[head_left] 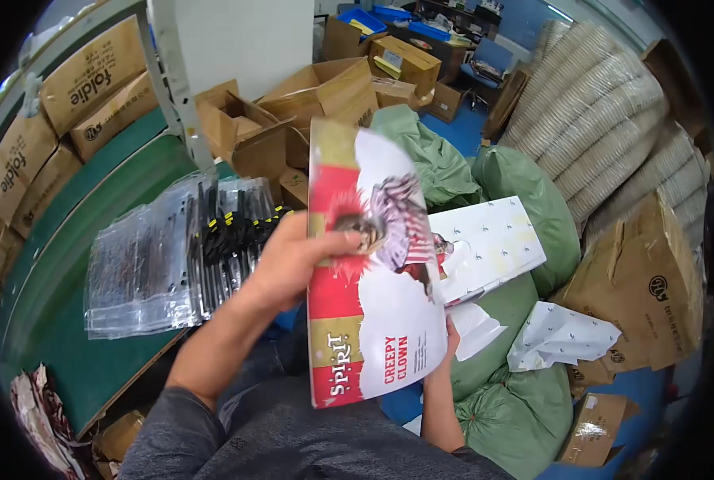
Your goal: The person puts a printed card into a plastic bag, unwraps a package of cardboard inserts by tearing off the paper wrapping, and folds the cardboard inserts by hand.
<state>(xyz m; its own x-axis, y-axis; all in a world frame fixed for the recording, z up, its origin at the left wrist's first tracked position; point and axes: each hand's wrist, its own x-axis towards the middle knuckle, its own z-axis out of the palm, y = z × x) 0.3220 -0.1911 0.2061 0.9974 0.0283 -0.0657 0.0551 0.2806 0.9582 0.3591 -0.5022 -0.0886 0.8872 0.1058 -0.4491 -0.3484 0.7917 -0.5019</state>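
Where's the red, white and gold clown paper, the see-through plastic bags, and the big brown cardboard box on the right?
Clown paper (pixel 379 280): head view, its printed front.
Plastic bags (pixel 150 260): head view, flat clear part.
Cardboard box (pixel 639 282): head view, side with round logo.

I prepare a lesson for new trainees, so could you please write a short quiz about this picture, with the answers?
1. Which hand has its thumb across the front of the printed card?
2. True or false: the clear plastic bags lie on the blue floor.
3. Fill in the missing word, printed in red on the card: "CREEPY ____".

Key:
1. The left hand.
2. False; they lie on the green surface.
3. CLOWN.
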